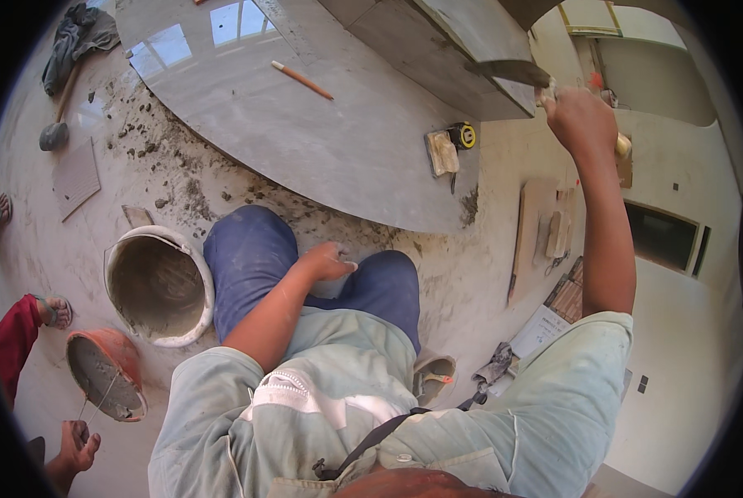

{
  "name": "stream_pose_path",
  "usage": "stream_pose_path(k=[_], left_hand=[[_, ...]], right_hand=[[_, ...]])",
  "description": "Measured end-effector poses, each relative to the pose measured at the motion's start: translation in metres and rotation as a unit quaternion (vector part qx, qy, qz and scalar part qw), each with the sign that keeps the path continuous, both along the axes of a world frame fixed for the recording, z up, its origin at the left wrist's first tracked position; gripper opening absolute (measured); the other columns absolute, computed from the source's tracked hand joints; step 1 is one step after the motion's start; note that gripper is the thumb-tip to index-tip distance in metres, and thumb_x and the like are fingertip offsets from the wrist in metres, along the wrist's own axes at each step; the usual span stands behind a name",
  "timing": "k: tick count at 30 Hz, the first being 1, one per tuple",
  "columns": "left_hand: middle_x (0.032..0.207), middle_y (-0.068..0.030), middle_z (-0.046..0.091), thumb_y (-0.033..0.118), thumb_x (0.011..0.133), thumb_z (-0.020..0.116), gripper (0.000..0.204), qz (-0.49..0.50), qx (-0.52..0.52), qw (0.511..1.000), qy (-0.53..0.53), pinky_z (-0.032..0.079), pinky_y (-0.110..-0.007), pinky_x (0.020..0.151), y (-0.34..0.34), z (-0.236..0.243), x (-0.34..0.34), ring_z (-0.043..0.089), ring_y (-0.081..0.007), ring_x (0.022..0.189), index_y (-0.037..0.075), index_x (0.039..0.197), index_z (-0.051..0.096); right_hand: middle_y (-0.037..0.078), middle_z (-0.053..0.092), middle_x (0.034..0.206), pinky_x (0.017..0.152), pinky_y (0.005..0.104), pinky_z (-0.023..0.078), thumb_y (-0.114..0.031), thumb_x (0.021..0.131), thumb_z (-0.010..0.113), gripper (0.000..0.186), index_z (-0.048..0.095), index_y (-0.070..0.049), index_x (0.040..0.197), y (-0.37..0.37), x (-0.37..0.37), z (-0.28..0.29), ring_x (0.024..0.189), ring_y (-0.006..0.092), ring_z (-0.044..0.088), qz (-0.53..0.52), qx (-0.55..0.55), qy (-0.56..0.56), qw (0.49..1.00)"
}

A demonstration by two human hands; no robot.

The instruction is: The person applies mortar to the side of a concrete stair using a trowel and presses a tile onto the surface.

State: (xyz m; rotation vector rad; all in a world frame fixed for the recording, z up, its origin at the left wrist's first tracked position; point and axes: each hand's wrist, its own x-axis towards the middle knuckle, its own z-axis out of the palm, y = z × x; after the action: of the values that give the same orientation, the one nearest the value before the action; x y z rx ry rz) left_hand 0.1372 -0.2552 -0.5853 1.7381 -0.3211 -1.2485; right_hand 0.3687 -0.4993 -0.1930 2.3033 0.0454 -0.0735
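Observation:
My right hand (579,116) grips a trowel by its handle, the metal blade (513,68) raised against the upper part of a grey tiled step face (471,75). My left hand (330,261) rests between my blue-trousered knees, fingers curled; whether anything is in them I cannot make out. In front of me lies a grey polished slab (305,141) with a pencil (302,80), a black-and-yellow tape measure (463,135) and a cream block (442,153) on it. A white bucket (160,286) smeared with grey mortar stands beside my left leg.
A co-worker's hand (77,444) holds the wire handle of an orange bucket (103,373); their sandalled feet (56,311) are at left. A rubber mallet (54,135), a loose tile (77,178) and mortar crumbs are on the floor. Boards (525,241) lie at my right.

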Motion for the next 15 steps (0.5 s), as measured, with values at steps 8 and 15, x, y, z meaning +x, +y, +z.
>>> stream_pose_path(k=[8, 15], left_hand=[[0.125, -0.0241, 0.070, 0.046, 0.081, 0.077, 0.068, -0.012, 0.023, 1.000, -0.003, 0.050, -0.041, 0.104, 0.004, 0.004, 0.005, 0.065, -0.0370, 0.121, 0.001, 0.132, 0.067], [0.126, -0.0246, 0.070, 0.045, 0.083, 0.078, 0.066, -0.010, 0.019, 1.000, -0.013, 0.051, -0.040, 0.102, 0.002, 0.006, 0.004, 0.067, -0.0369, 0.118, 0.001, 0.131, 0.068]], right_hand=[[0.021, 0.074, 0.091, 0.078, 0.0508, 0.057, -0.040, 0.097, 0.060, 0.039, 0.074, -0.004, 0.095, 0.029, 0.018, -0.006, 0.088, 0.0414, 0.071, 0.019, 0.075, 0.008, 0.997], [0.020, 0.074, 0.093, 0.078, 0.0509, 0.058, -0.038, 0.096, 0.062, 0.037, 0.074, -0.003, 0.095, -0.031, -0.004, -0.008, 0.090, 0.0420, 0.072, -0.064, 0.024, 0.018, 0.997]])
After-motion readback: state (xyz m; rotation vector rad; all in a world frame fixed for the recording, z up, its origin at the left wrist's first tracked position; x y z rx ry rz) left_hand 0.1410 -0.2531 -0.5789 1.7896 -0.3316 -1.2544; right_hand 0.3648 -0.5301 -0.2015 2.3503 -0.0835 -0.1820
